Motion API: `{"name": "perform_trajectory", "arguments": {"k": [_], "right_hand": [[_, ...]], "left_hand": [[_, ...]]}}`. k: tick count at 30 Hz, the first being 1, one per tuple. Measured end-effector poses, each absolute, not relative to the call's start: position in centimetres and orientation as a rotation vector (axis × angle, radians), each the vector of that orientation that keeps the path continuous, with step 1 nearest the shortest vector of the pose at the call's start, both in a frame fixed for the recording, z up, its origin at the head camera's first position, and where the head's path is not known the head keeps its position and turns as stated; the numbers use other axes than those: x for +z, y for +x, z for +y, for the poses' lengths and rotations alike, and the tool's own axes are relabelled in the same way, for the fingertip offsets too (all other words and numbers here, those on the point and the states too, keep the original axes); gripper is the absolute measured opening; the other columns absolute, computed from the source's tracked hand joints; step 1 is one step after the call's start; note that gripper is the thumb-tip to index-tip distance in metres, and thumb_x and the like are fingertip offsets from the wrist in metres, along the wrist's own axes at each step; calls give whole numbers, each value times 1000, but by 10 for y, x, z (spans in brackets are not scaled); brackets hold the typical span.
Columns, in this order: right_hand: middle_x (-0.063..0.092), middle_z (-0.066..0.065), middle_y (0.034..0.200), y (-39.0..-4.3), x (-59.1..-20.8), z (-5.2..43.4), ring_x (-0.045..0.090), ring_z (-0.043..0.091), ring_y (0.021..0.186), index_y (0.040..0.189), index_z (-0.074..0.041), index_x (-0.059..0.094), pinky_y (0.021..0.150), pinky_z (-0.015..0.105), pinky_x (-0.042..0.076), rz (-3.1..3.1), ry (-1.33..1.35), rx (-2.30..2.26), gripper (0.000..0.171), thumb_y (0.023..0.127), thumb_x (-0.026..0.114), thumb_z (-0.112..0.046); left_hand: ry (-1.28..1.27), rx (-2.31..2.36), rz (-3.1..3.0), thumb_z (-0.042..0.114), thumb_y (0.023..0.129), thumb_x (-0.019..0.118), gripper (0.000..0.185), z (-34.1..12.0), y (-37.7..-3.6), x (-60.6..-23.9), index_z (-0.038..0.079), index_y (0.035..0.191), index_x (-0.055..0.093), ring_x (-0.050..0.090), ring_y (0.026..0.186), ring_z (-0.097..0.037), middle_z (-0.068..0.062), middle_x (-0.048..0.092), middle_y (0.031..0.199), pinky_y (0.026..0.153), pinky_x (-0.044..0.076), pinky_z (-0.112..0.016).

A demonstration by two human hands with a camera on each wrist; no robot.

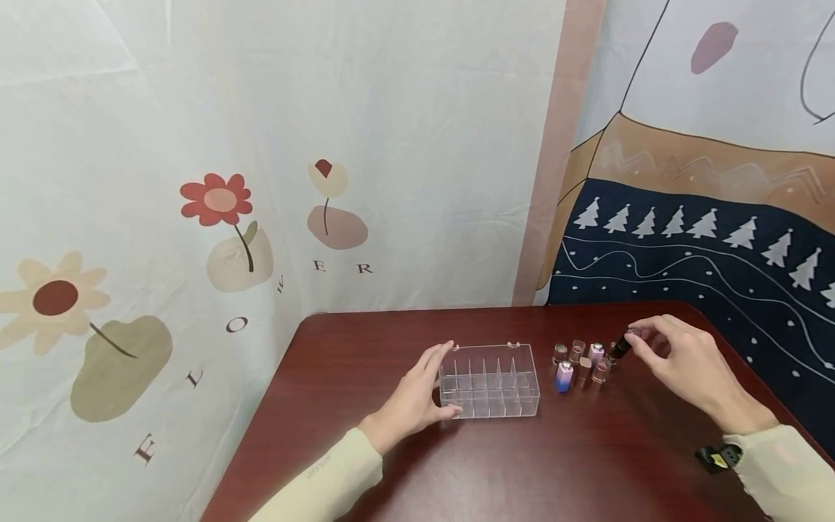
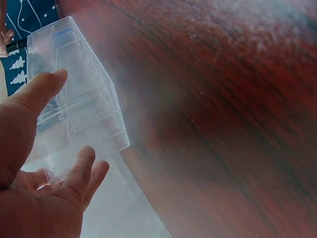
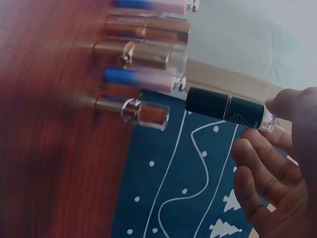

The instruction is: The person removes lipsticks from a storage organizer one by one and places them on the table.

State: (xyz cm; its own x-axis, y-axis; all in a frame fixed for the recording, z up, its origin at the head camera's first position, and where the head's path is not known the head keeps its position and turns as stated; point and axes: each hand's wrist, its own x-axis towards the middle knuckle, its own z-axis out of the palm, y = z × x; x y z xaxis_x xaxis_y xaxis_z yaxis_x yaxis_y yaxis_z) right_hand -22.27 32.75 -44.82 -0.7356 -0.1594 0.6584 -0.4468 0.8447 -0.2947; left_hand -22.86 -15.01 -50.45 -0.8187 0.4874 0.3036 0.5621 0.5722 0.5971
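**Dark tube lifted, organizer steadied**

So from my seat: my right hand (image 1: 678,359) has a dark tube (image 1: 621,347) pinched by its top end between thumb and fingertips, and it's tilted, hanging just above the table (image 1: 404,471) at the right edge of the little cluster of lipsticks (image 1: 580,362). On the right wrist view you can see it clearly: black body, thin pinkish band, clear cap end tucked under my thumb, the other fingers (image 3: 257,173) loosely curled below it and not touching. The tube is off the table, just beside the standing ones but apart from them.

The cluster stands upright right of the clear organizer box (image 1: 489,380). There's a blue-to-pink one (image 1: 564,377) at the front, a pale pink one behind it, and a few brownish ones with clear caps.

My left hand (image 1: 414,399) is relaxed and mostly open, resting against the left end of the box, thumb on the near corner and fingers up along the far side. The left wrist view shows the thumb (image 2: 39,91) on the clear wall. The box has a grid of compartments; I can't make out anything in them.

Flowered cloth and a tree-pattern hanging behind the table.
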Motion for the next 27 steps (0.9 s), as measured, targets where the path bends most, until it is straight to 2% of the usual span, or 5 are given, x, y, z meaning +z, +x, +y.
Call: {"name": "perform_trajectory", "arguments": {"k": [9,18,27], "right_hand": [[79,0,96,-223,-457,337,58,-4,78,113,-13,84,66,8,43,-2449,435,547,24,92,96,-10],[77,-4,93,-221,-468,338,59,-1,77,115,-13,84,61,22,51,-2564,428,526,21,97,94,-17],[77,-9,91,-221,-480,338,58,-7,76,112,-15,85,60,24,51,-2593,437,544,17,98,94,-19]], "left_hand": [[-905,-1069,-2705,7,85,105,120,-151,-228,-504,7,181,33,66,152,-47,-20,44,179,111,72,-41],[-902,-1047,-2691,7,85,105,119,-151,-227,-505,5,180,34,67,151,-47,-21,45,178,109,73,-40],[-889,-1042,-2706,7,85,105,119,-149,-226,-503,6,180,33,67,150,-47,-21,44,179,110,72,-40]]}}
